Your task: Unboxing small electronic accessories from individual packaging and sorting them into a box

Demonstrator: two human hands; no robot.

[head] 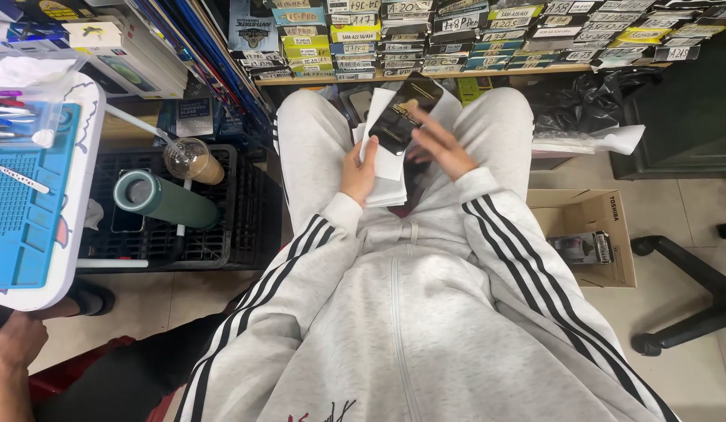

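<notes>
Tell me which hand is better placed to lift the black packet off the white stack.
Right. The right hand already lies on the black packet, fingers spread over it. The left hand grips the edge of the white stack, steadying it on the lap.

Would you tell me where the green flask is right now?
In the head view, the green flask lies on its side on the black crate, left of the person's knees, just below the iced drink cup.

light: bright, even, from overhead | shadows: soft, under the crate (222, 234) and chair base (691, 312) | glare: faint on floor tiles (691, 211) | focus: sharp centre | edges: wide-angle bending, shelves (457, 74) curve
</notes>
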